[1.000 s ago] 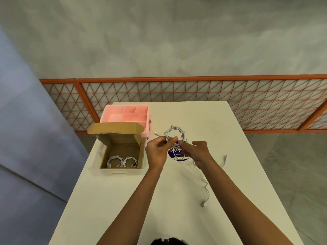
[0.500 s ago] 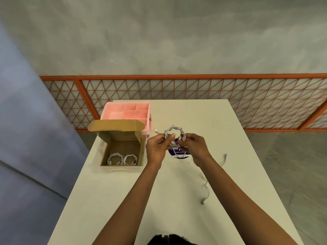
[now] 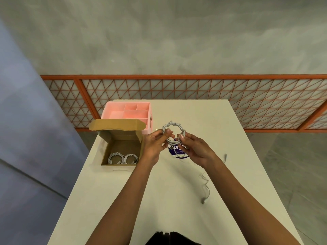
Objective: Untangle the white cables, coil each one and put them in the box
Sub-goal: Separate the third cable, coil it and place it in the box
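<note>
I hold a coiled white cable (image 3: 174, 127) up over the middle of the table. My left hand (image 3: 155, 145) pinches its left side and my right hand (image 3: 196, 150) pinches its lower right side. An open cardboard box (image 3: 122, 138) stands to the left, its lid flap raised. Two coiled white cables (image 3: 123, 158) lie side by side inside it. A loose white cable (image 3: 206, 187) trails across the table to the right of my right arm, with one plug near the front and the other further back.
A pink compartment tray (image 3: 129, 112) stands behind the box. A purple round sticker (image 3: 177, 151) lies on the white table (image 3: 177, 200) under my hands. An orange lattice railing (image 3: 194, 96) runs behind the table's far edge.
Both hands kept working the coil; its loop has become rounder and tidier and sits slightly higher. The loose cable and the box have not moved.
</note>
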